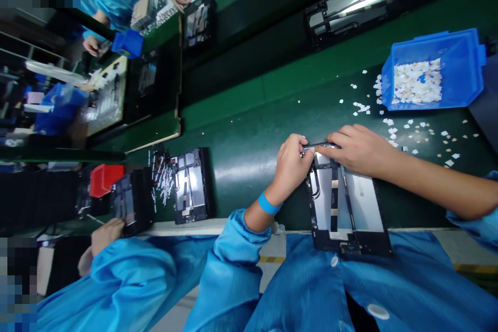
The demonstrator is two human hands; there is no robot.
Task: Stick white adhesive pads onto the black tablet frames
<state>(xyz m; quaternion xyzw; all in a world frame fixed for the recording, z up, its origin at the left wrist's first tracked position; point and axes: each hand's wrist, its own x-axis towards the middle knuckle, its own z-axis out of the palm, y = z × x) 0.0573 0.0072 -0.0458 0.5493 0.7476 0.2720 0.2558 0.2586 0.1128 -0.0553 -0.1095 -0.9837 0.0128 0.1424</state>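
Observation:
An opened tablet (365, 197), its silvery battery cells and dark ribbon cables exposed, lies in front of me at the bench edge. Its near end overhangs the edge, close to my blue smock. My left hand (293, 161), with a blue wristband, is closed at the far left corner, thumb and fingers pinching the rim. From the right, my right hand (352, 148) reaches over the far end, its bent fingers pressed together there. A thin dark strip (321, 144) runs between the fingertips; whether it is the tablet's rim or a separate part, I cannot tell.
A blue bin (462, 75) of small white pieces stands at the right, with loose scraps (424, 132) around it. Another opened tablet (190, 187) and thin strips (163, 174) lie left. Further tablets (354, 5) lie beyond. Co-workers in blue sleeves (132, 270) work nearby.

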